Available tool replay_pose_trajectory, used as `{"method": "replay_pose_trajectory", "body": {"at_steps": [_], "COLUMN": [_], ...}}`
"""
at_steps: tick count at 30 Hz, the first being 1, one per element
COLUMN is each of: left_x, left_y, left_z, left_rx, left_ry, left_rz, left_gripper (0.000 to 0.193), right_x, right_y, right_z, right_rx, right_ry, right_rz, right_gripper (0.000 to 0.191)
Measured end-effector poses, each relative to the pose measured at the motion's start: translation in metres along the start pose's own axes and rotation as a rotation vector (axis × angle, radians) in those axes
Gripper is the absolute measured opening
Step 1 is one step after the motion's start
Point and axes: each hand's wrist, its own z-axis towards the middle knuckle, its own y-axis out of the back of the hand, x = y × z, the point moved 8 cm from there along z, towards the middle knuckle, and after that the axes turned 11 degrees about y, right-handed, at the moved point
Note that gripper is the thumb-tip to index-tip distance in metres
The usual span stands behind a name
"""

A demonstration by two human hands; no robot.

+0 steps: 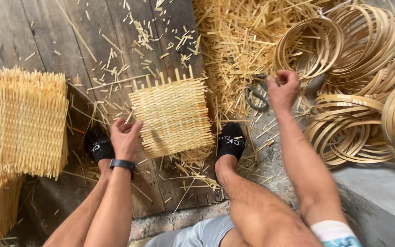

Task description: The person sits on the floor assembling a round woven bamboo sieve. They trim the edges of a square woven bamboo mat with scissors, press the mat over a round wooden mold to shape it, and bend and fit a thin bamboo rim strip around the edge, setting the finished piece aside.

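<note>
The left hand (125, 136) lies with fingers together and curled over the nine o'clock edge of a square woven bamboo mat (173, 116), thumb against the weave; a black wristband (122, 163) circles the wrist. The mat rests flat on the wooden plank floor (33, 36) between two black-socked feet (231, 142). The right hand (283, 89) is closed on the handle of dark shears (257, 95), which lie at the mat's three o'clock on a heap of bamboo offcuts (234, 41). Coiled bamboo hoops (366, 87) pile up at three o'clock of that hand. A stack of finished woven mats (21, 119) sits far out at nine o'clock.
</note>
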Motion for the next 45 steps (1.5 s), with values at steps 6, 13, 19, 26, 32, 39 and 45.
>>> {"method": "replay_pose_trajectory", "body": {"at_steps": [6,13,19,26,32,39,45], "left_x": [-0.019,-0.084,-0.107,-0.13,-0.162,-0.187,-0.175], "left_y": [-0.001,0.01,-0.007,0.009,-0.096,-0.146,-0.107], "left_z": [0.0,-0.033,-0.065,-0.089,-0.131,-0.192,-0.232], "left_rx": [-0.038,-0.107,0.011,-0.064,0.304,0.851,0.928], "left_ry": [-0.135,-0.448,-0.492,-0.541,-0.371,-0.119,-0.039], "left_rz": [-0.044,-0.03,-0.073,-0.026,0.146,-0.694,-0.445], "left_gripper": [0.064,0.039,0.036,0.028,0.045,0.023,0.03], "right_x": [-0.024,-0.011,-0.024,0.047,0.224,0.385,0.427], "right_y": [0.036,0.05,0.054,0.068,0.084,0.135,0.125], "right_z": [0.053,0.045,0.043,0.018,-0.065,-0.147,-0.138], "right_rx": [0.221,0.251,0.38,0.285,0.361,0.393,0.453], "right_ry": [0.232,0.486,0.395,0.767,1.356,1.646,1.418], "right_rz": [-0.628,-0.766,-1.038,-0.534,-0.487,-0.266,-0.048], "right_gripper": [0.014,0.01,0.015,0.014,0.015,0.033,0.024]}}
